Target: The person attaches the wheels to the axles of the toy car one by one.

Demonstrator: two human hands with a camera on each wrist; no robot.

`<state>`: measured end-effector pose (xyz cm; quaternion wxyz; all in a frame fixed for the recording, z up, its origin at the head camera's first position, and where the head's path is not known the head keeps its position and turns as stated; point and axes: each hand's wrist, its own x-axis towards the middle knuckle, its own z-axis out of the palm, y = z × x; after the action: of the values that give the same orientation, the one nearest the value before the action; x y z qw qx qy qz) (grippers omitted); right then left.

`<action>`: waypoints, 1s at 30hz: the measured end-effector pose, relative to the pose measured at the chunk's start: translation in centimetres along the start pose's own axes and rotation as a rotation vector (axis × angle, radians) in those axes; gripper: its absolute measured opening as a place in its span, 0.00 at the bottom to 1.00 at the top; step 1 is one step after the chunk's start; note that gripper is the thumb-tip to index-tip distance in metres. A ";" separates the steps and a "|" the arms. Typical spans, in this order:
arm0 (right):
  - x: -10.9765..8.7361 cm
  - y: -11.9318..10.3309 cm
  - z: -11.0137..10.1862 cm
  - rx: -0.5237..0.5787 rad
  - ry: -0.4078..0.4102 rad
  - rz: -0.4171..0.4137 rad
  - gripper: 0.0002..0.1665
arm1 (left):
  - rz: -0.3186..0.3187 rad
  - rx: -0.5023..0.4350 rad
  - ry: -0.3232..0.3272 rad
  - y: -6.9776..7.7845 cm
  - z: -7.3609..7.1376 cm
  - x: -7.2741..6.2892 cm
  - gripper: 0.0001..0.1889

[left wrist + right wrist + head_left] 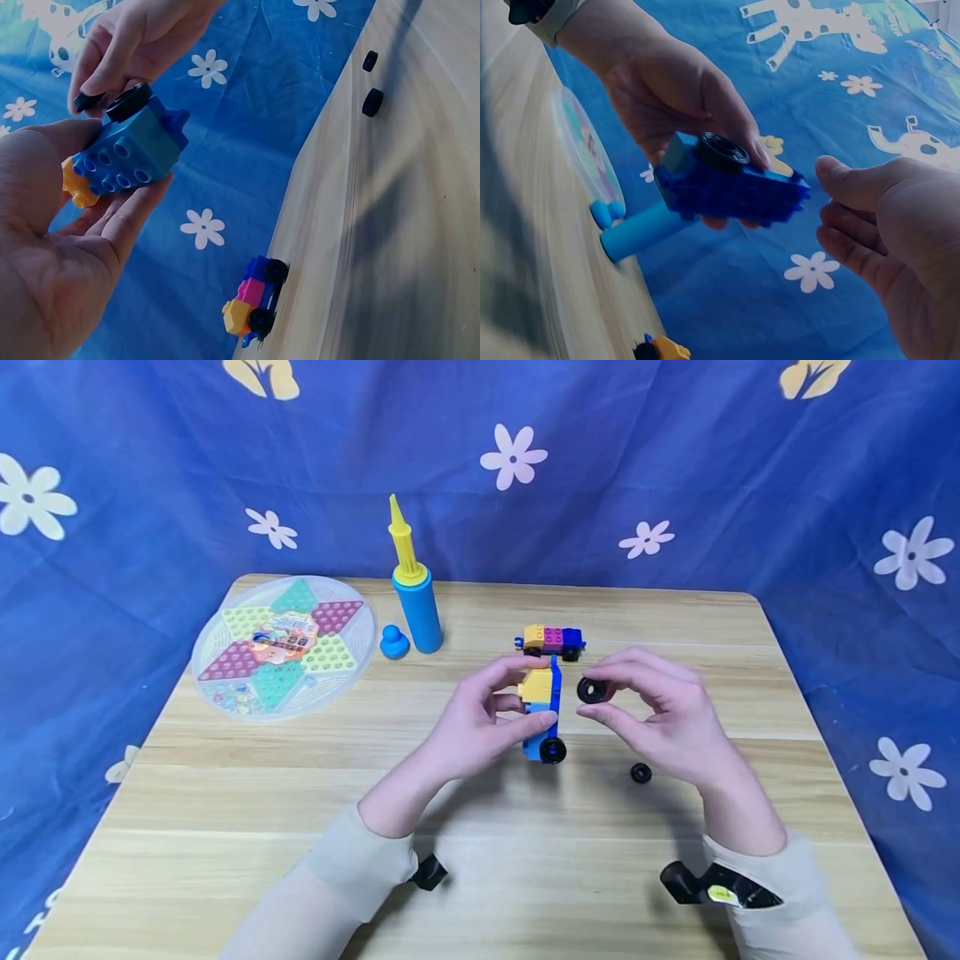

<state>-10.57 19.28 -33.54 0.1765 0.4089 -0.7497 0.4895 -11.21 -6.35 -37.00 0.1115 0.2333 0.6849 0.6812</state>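
My left hand (480, 722) grips a toy block car (542, 710) of yellow and light blue bricks on a dark blue base. One black wheel (552, 751) sits on the near end of that base; the left wrist view shows the blue brick studs (120, 161). Just to the right, my right hand (660, 710) pinches a loose black wheel (592, 690) between thumb and fingers, apart from the car. From the right wrist view the pinched wheel cannot be made out. Two more black wheels (373, 102) lie on the table in the left wrist view.
A second block car (553, 642) in yellow, pink and blue stands behind the hands. At the back left are a blue pump (418, 610) with a yellow nozzle, a small blue knobbed piece (393, 643) and a round star-patterned game board (360, 685). Blue cloth (450, 468) hangs behind the table.
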 end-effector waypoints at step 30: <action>0.0 -0.2 3.0 -0.111 0.080 0.085 0.23 | 0.059 0.117 0.022 -0.6 0.5 0.0 0.27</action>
<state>-10.04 16.65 -34.81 0.2079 0.3464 -0.7846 0.4703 -11.09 -5.83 -37.57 0.0701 0.2519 0.7174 0.6457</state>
